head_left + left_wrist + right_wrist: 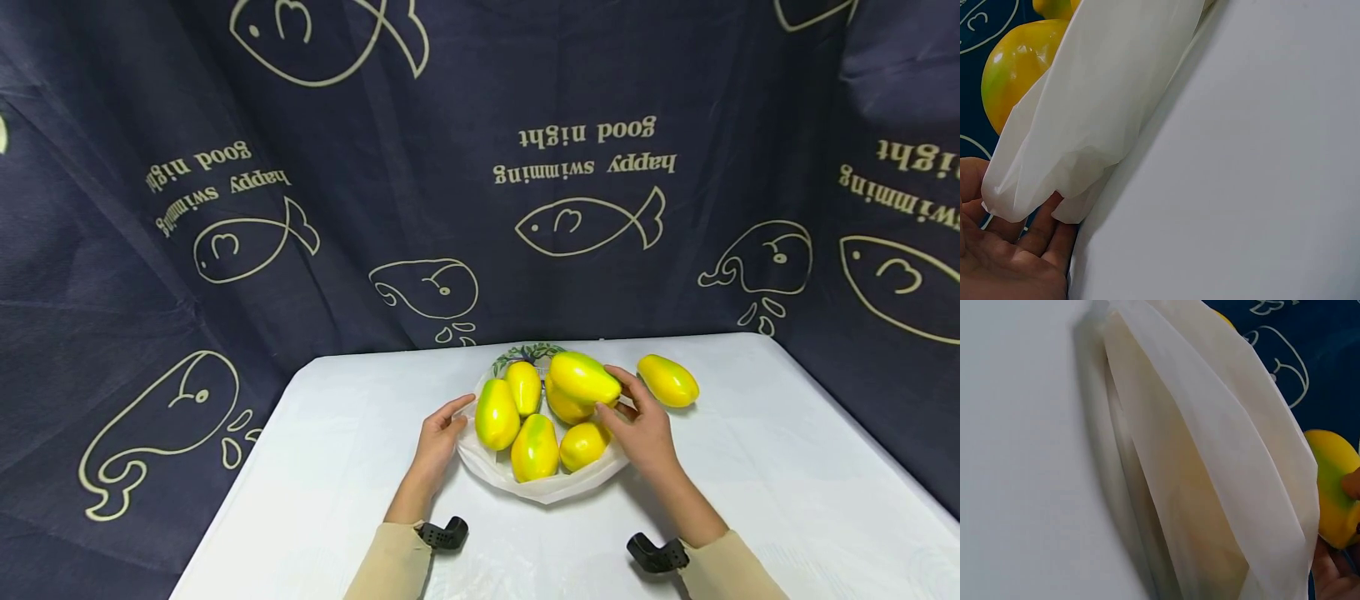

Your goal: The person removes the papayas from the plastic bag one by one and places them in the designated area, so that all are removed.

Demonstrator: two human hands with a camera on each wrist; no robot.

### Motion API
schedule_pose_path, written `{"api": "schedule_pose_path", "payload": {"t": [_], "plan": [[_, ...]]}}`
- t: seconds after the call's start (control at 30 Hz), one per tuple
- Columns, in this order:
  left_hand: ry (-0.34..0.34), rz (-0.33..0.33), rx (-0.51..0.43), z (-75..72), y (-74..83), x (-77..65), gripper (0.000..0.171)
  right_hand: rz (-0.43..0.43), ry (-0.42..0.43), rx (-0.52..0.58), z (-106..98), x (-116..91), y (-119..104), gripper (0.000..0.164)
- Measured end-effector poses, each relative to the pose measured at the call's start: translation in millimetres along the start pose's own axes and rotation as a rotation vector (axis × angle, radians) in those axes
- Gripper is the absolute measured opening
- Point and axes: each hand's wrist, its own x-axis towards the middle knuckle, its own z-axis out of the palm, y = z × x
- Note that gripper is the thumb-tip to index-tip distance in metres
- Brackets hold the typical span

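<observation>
A white plastic bag with a green leafy print at its far side lies spread out mid-table, its near rim raised. Several yellow-green mangoes are grouped in it. My right hand pinches another mango between thumb and fingers, over one lower in the group. In the right wrist view, the bag's white wall hides part of that held fruit. At the bag's left side my left hand touches the rim with loosely extended fingers; the left wrist view shows the folded plastic over the fingers.
One more mango lies on the white table, right of the bag and beyond my right hand. Behind the table's far edge hangs a dark blue cloth with fish and whale drawings. Each wrist wears a black device.
</observation>
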Motion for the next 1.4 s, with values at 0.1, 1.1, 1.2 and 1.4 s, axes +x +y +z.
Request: {"api": "schedule_pose_path", "payload": {"t": [0.1,1.1,1.2,1.4], "plan": [[-0.004,0.006,-0.002,-0.1,0.8,0.0,0.038,0.024,0.02,0.015,-4,1,-1,0.057],[0.006,0.001,0.007,0.8,0.2,0.3,0.038,0.135,0.346,0.079,-49,6,15,0.061],[0.006,0.007,0.01,0.6,-0.5,0.3,0.039,0.133,0.373,0.073,-54,7,20,0.062],[0.002,0.002,0.007,0.1,-0.9,0.3,0.039,0.137,0.418,0.081,-65,8,29,0.062]]}}
